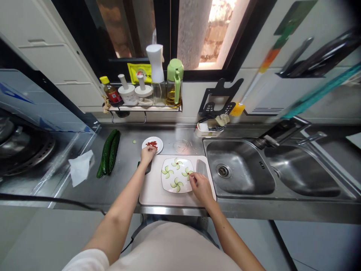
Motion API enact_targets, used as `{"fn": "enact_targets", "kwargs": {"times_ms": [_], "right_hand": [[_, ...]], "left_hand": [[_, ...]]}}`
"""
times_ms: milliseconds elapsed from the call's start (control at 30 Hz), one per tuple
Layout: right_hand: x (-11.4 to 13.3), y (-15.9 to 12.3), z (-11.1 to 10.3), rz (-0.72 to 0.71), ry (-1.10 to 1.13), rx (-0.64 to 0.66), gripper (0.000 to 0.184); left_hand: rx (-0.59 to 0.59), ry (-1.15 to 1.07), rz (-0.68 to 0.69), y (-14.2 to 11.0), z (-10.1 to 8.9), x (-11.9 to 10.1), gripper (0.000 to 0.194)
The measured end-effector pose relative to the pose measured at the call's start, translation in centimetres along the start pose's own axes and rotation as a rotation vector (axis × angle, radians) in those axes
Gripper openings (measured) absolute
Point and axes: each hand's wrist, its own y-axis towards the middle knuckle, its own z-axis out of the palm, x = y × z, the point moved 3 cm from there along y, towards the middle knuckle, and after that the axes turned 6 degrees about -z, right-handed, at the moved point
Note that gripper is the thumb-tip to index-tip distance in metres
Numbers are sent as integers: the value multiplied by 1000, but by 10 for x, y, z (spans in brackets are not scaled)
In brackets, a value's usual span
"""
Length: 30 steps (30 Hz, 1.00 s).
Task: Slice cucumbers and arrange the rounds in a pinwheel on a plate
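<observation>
My left hand (pixel 148 154) reaches over the near edge of a small white plate (pixel 160 145), its fingers pinched together at the small red pieces (pixel 152 143) there. Whatever lies between those fingertips is too small to make out. My right hand (pixel 200 185) is at the right edge of a squarish white plate (pixel 176 172), thumb and fingertips closed at a pinwheel of cucumber slices (pixel 186 173). Anything in that pinch is hidden. Several such pinwheels lie on the plate, at least two with red at the centre. Beneath is a pale cutting board (pixel 148 195).
A wide knife blade (pixel 201 168) lies on the board's right side. Whole cucumbers (pixel 109 153) and a crumpled white tissue (pixel 81 168) are on the left. The double sink (pixel 239 165) is right of the board; a rack (pixel 146 108) of seasonings hangs behind.
</observation>
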Motion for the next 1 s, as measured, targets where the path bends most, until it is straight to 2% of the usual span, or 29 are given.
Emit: {"fn": "enact_targets", "kwargs": {"times_ms": [133, 200, 300, 467, 667, 1000], "right_hand": [[3, 3, 5, -3, 19, 25, 23], [6, 6, 7, -9, 33, 38, 23], [12, 15, 7, -32, 82, 55, 21], [25, 35, 0, -83, 179, 25, 18], [34, 51, -2, -193, 281, -3, 15], [37, 53, -1, -268, 248, 51, 9]], "left_hand": [[132, -331, -7, -32, 16, 0, 17], [220, -373, 17, -51, 22, -3, 20], [291, -399, 70, -77, 26, -10, 25], [344, -434, 251, -107, 23, -31, 25], [355, -381, 370, -126, 16, -45, 22], [356, -255, 422, -136, 13, -48, 21]]}}
